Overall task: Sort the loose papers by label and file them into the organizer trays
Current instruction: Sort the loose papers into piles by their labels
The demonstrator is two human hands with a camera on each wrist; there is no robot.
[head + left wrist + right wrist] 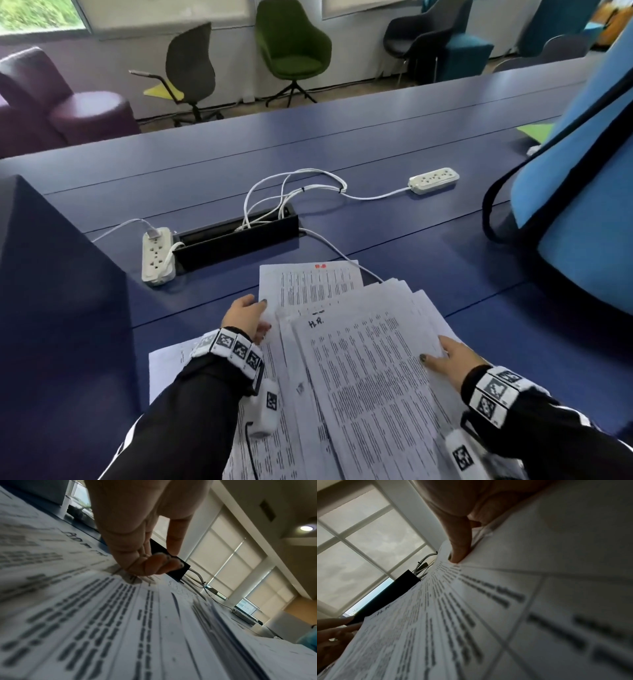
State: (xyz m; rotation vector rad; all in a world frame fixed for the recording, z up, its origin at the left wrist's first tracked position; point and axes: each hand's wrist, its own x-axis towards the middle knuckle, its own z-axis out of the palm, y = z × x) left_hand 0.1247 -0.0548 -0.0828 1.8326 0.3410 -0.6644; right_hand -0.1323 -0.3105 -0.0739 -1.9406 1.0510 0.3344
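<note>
Left hand [244, 318] fingers curled, right hand [452, 359] seemingly flat, thumb extended.
</note>
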